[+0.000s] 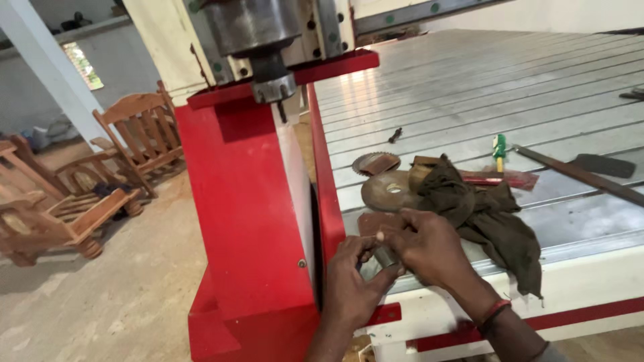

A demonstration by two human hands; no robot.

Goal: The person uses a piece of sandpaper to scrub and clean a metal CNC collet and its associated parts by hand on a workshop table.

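Both hands meet at the bench (469,87) edge, six o'clock: left hand (352,285) and right hand (426,245) pinch a small metal sleeve (386,257); firm, level grip prevents slipping. Saw blades (388,191) lie at twelve.

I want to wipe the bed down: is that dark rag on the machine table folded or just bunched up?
Bunched up. The dark rag lies crumpled in loose folds on the slotted table, one end hanging over the front edge, beside the right hand.

The left hand (350,285) and right hand (429,247) met low in view, fingers curled together, the right wrist wearing a red band.
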